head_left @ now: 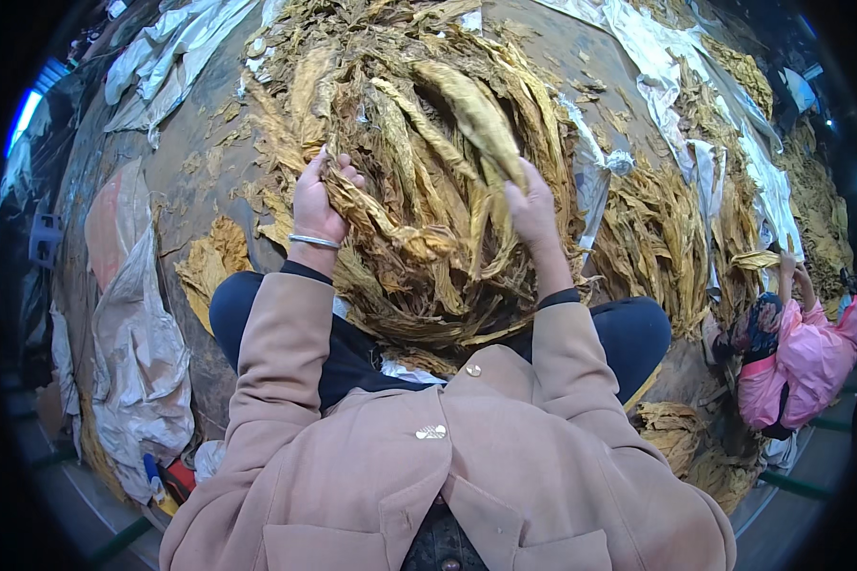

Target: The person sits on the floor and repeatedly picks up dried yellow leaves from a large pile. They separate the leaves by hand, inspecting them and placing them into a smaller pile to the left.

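A big heap of dried tobacco leaves [419, 181], yellow to brown, lies right in front of my crossed legs. My left hand [321, 200], with a silver bangle at its wrist, is closed round the stem ends of a bunch of tobacco leaves [400, 233] whose crumpled blades droop to the right. On the right of the heap, my right hand [533, 205] grips the lower end of a long pale tobacco leaf [476, 114]. That leaf slants up and left from my fingers and looks slightly blurred.
A crumpled white sack [138, 352] lies to my left, beside a loose leaf clump [214, 262]. More leaf piles [643, 238] and white sheeting [657, 81] stretch along the right. A person in pink [800, 366] sits at the far right, holding a leaf. Leaf scraps litter the brown ground cloth [200, 181].
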`<state>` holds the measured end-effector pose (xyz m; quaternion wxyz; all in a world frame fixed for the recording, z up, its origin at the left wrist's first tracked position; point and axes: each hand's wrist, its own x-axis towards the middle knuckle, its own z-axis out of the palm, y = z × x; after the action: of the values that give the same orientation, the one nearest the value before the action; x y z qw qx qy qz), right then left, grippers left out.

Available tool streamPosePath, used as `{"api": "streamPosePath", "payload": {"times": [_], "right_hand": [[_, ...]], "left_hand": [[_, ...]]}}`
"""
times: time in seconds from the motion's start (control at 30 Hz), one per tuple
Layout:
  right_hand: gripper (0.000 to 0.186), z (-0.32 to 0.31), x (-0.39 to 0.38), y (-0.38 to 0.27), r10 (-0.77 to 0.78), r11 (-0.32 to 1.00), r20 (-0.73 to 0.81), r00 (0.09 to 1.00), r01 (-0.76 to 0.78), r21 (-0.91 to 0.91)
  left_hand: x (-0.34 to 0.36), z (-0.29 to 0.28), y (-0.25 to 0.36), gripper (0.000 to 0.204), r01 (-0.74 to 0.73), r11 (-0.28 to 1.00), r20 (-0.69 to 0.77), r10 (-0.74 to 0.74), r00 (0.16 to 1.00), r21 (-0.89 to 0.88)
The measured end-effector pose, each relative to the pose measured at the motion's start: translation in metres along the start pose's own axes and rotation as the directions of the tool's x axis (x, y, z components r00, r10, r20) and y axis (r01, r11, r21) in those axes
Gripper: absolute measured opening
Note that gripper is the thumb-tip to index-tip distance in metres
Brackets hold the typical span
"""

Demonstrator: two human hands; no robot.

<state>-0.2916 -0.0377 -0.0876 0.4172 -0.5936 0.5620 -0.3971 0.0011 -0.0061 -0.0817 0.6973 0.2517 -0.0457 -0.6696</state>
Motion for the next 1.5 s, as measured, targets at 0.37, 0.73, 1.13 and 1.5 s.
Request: {"api": "streamPosePath", "payload": {"times": [0.37, 0.73, 1.13, 1.5], "right_hand": [[0.048, 0.060, -0.027, -0.002, -0.287, 0.880, 0.532, 0.797, 0.439, -0.183], [0.039, 0.078, 0.026, 0.021, 0.029, 0.897, 0.161, 0.987, 0.046, -0.439], [0.024, 0.079, 0.029, 0.052, 0.377, 0.873, 0.314, 0.872, -0.447, 0.193], [0.006, 0.047, 0.041, 0.033, 0.278, 0.873, 0.138, 0.950, -0.310, 0.376]], "left_hand": [[0.001, -0.001, -0.042, 0.040, 0.202, 0.967, 0.016, -0.207, 0.978, 0.158], [-0.002, -0.002, -0.035, 0.040, 0.209, 0.961, -0.112, -0.190, 0.975, 0.182], [0.004, -0.008, -0.040, 0.040, 0.196, 0.965, -0.105, -0.180, 0.978, 0.175], [0.003, -0.011, -0.041, 0.042, 0.214, 0.945, -0.170, -0.176, 0.970, 0.245]]}}
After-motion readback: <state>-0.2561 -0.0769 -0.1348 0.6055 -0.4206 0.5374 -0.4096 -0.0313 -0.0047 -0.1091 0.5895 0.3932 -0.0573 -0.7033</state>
